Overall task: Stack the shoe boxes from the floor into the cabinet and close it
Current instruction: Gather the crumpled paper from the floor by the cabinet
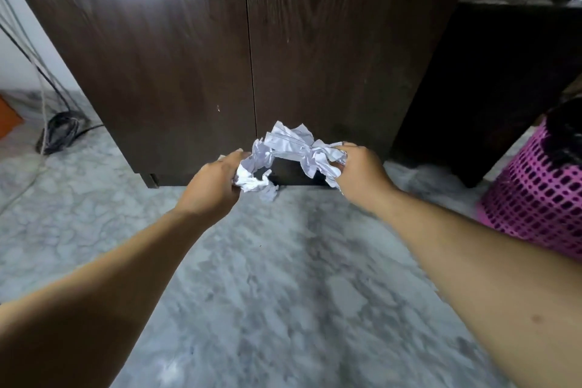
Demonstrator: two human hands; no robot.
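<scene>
Both hands, left hand (pixel 217 179) and right hand (pixel 356 172), grip crumpled paper (pixel 289 148) before the closed cabinet (pixel 189 57); light, soft stuff, easily held anywhere. No shoe boxes visible.

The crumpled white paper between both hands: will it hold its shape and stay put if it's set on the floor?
Probably light and soft: the crumpled white paper sags in loose folds between the left hand and right hand. It will likely spring partly open once released. On the smooth marble-look floor it might slide or drift easily when nudged, though it seems too irregular to roll far.
</scene>
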